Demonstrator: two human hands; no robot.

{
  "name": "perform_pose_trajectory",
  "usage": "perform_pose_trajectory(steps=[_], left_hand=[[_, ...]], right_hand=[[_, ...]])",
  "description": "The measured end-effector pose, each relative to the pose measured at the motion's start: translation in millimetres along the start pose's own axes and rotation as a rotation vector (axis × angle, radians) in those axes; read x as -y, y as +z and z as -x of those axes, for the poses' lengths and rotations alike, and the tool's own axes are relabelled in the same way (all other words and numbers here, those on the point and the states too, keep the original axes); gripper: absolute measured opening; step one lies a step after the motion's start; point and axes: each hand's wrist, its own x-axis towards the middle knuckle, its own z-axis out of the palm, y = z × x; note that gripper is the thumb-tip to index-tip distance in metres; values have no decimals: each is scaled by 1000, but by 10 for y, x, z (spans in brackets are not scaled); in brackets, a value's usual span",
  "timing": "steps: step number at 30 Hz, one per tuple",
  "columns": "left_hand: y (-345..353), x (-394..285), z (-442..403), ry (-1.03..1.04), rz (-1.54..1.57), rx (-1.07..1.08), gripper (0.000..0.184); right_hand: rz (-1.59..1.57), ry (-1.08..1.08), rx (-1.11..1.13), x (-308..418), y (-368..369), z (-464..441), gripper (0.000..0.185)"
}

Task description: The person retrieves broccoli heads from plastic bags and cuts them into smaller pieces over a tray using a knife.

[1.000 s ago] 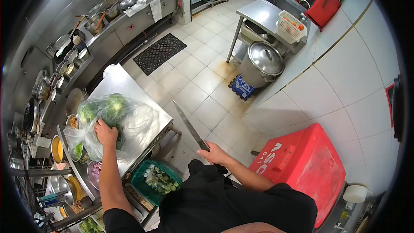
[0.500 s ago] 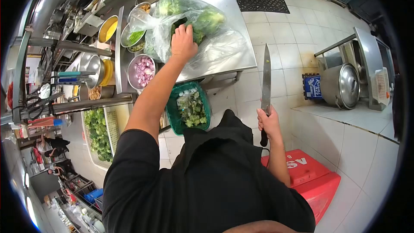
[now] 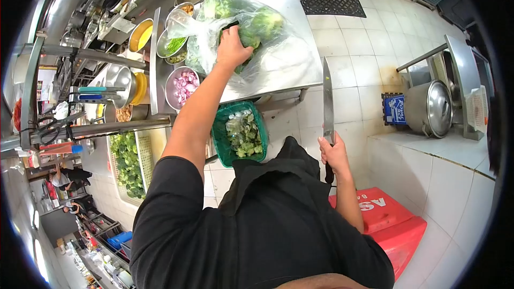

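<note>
A clear plastic bag (image 3: 292, 56) with green broccoli heads (image 3: 266, 23) lies on the steel table. My left hand (image 3: 234, 48) is at the bag's opening, its fingers curled over a broccoli head and the thumb out to the side; the fingertips are partly hidden. A small dark patch shows just beyond them. Away to the right of the table, my right hand (image 3: 334, 154) is closed around the black handle of a large kitchen knife (image 3: 328, 99). The blade points up and away from me, touching nothing.
Bowls of chopped red onions (image 3: 184, 86) and cut greens (image 3: 174, 46) line the table's left side. Below its front edge stands a green basket (image 3: 218, 144) with broccoli trimmings. A crate of broccoli florets (image 3: 127, 166) is at left, a red box (image 3: 383, 211) at right.
My left hand has shifted slightly over the broccoli, with its thumb further out. The right hand still holds the knife, now more upright. The whole view has moved a little.
</note>
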Motion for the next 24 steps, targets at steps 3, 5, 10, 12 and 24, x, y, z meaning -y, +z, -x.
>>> perform_pose_trajectory(steps=[3,5,10,12,24], left_hand=[[-83,55,-21,-43,195,9,86],[-50,189,-43,-68,382,3,86],[-291,89,140,-189,904,102,74],[-439,35,275,-288,1123,103,72],[-1374,338,1916,-255,1739,-162,67]], right_hand=[[40,3,-7,-17,-75,18,36],[76,-17,-5,19,-112,44,42],[-10,-84,66,98,-137,-26,50],[-40,-115,73,113,-85,-80,50],[14,-66,395,373,586,-294,46]])
